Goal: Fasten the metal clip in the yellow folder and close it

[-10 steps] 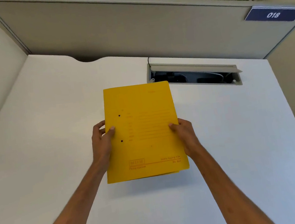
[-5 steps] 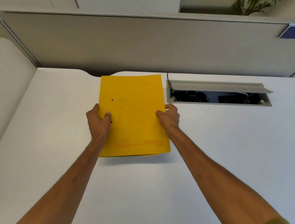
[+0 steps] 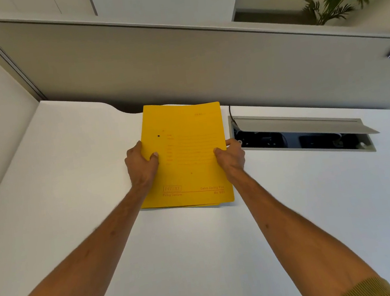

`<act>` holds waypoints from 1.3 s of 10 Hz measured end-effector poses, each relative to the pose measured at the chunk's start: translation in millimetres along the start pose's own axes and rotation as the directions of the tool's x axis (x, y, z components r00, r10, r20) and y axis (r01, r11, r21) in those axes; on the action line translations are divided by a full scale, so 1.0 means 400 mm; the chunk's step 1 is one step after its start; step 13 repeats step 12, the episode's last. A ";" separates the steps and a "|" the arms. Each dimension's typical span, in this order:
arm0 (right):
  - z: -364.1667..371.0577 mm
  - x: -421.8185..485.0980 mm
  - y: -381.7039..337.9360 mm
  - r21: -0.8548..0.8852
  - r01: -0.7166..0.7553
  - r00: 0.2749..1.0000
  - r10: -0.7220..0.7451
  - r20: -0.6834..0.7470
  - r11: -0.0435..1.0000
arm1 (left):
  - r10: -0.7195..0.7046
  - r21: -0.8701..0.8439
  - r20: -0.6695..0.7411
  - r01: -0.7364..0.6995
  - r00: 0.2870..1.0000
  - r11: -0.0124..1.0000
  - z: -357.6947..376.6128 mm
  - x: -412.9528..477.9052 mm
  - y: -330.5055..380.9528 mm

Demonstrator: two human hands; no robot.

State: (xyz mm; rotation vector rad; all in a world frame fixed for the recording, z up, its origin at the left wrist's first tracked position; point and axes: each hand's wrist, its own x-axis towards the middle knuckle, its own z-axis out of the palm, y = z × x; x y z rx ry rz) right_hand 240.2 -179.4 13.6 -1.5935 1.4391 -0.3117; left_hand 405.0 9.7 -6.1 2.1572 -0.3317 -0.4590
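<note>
both bare forearms reached straight forward from the bottom corners of the view, converging toward the middle, with olive ribbed sleeve cuffs pushed back near the elbows. the left hand [image 3: 141, 166] was closed in a grip on the left edge of the yellow folder [image 3: 188, 159], its thumb laid flat on the cover and its fingers curled out of sight underneath. the right hand [image 3: 231, 156] gripped the right edge the same way, thumb pressed on top, fingers wrapped around the edge. both wrists were roughly level and held straight, the knuckles turned outward and the two hands set at about the same height.
</note>
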 end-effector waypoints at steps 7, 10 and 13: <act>0.033 -0.044 0.054 -0.454 0.244 0.939 -0.325 -0.110 0.857 | 0.267 0.412 0.147 -0.305 0.952 0.859 0.015 -0.016 -0.037; 0.053 -0.085 0.107 -0.571 0.473 0.857 -0.500 0.122 0.671 | 0.441 0.491 0.332 -0.552 0.834 0.674 0.082 -0.051 -0.094; 0.019 -0.074 0.116 -0.569 0.539 0.808 -0.572 0.142 0.621 | 0.521 0.487 0.304 -0.600 0.798 0.635 0.079 -0.070 -0.051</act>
